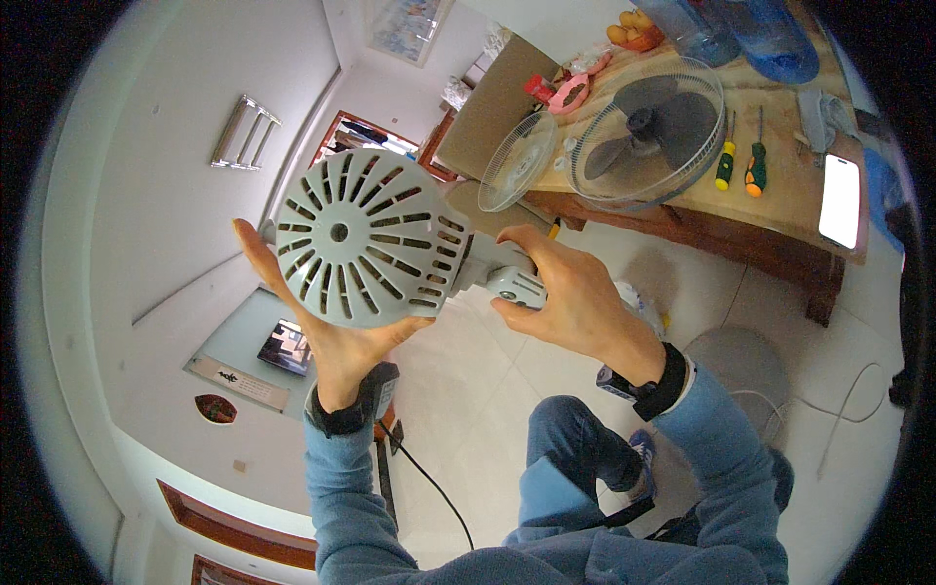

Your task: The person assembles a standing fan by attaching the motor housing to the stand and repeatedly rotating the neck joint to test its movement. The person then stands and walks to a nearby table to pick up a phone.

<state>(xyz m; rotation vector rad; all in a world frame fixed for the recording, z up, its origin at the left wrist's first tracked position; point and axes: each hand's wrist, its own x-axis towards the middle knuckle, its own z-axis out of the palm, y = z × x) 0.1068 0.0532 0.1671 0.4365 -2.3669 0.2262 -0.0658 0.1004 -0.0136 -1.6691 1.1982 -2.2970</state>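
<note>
Raised before me is the grey motor housing of an electric fan, its slotted round back toward me. My left hand cradles it from the left and below, thumb along its lower edge and some fingers hidden behind. My right hand is wrapped round the fan's neck joint, to the right of the housing. On the wooden table, fan blades with dark vanes lie within a round wire guard. A second wire guard leans at the table's left edge.
A yellow-handled screwdriver and a green-and-orange one lie beside a lit phone and a grey cloth. Behind are blue bottles and a pink dish. Below the table stand a round grey stool and a white cable.
</note>
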